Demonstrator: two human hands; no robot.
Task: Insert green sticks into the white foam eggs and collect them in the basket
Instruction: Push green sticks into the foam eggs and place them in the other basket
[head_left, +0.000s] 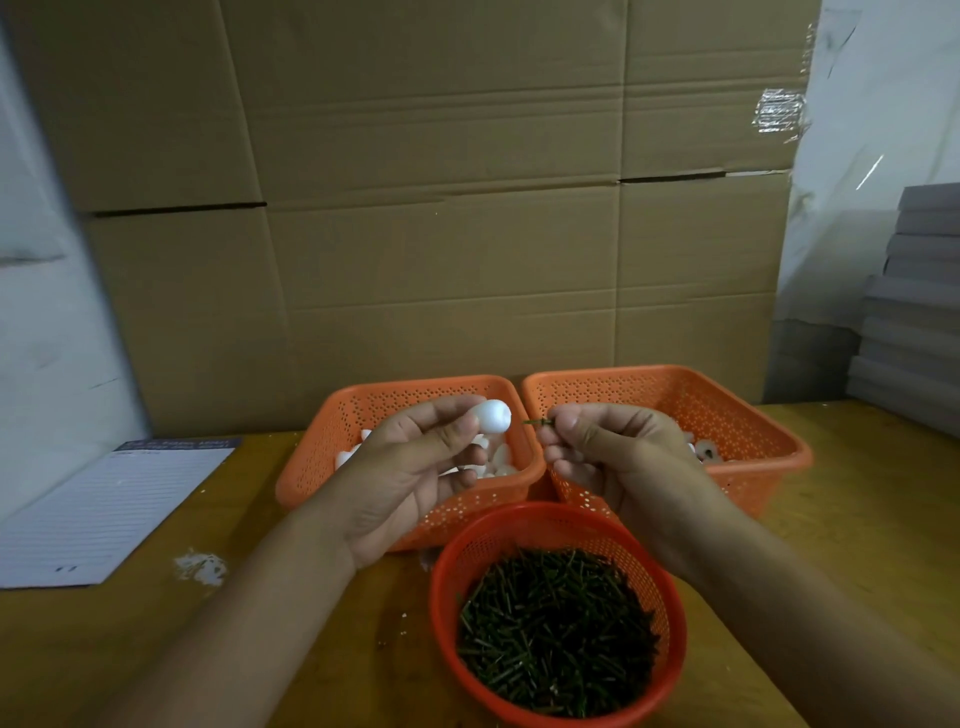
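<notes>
**Foam egg and green stick lined up, tip not yet in**

Head view: White foam, smooth and matte, makes up the egg (492, 415) that the left hand (410, 473) pinches between thumb and fingertips at the middle of the frame, its rounded end turned toward the right. The right hand (618, 457) is curled, thumb and forefinger pinching a thin green stick (535, 421) whose short exposed tip points left at the egg. A narrow gap shows between tip and foam, so the two are near but apart. The step in hand looks like the insertion itself, just before contact. The next move calls for bringing the tip square onto the egg's end and pushing along the stick's axis, with the left grip firm enough to resist yet light enough not to dent the foam.

Behind the left hand, the left orange basket (311, 467) holds more loose white eggs. The right orange basket (753, 431) shows a few pale pieces, partly hidden by the right hand; whether these carry sticks cannot be told. At lower centre, a round red basket (447, 571) sits on the wooden tabletop (156, 649), heaped with dark green sticks.
</notes>
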